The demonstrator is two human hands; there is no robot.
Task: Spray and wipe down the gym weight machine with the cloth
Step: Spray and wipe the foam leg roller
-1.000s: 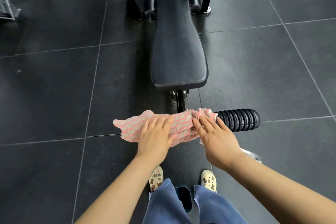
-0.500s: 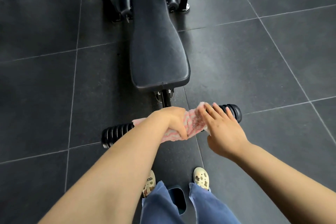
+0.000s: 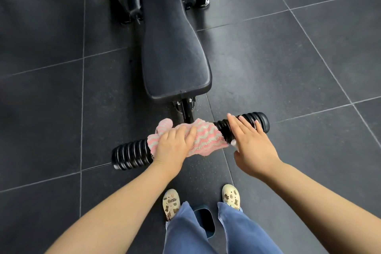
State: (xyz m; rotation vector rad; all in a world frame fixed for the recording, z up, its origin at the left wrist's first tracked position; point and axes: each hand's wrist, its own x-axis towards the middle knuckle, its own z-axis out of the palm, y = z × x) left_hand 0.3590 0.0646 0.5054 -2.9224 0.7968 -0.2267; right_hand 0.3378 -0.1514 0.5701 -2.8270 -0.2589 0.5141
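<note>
Left hand (image 3: 175, 144) grips cloth (image 3: 203, 137) on roller (image 3: 132, 153); right hand (image 3: 250, 144) rests flat beside it, seat (image 3: 175, 47) beyond.

One pink-and-grey cloth (image 3: 198, 137). Two hands: the left hand (image 3: 175, 146) and the right hand (image 3: 250, 144). Two ribbed black rollers, one left (image 3: 129, 154) and one right (image 3: 257, 121). One padded bench (image 3: 175, 51). Two cream shoes (image 3: 171, 203).
</note>
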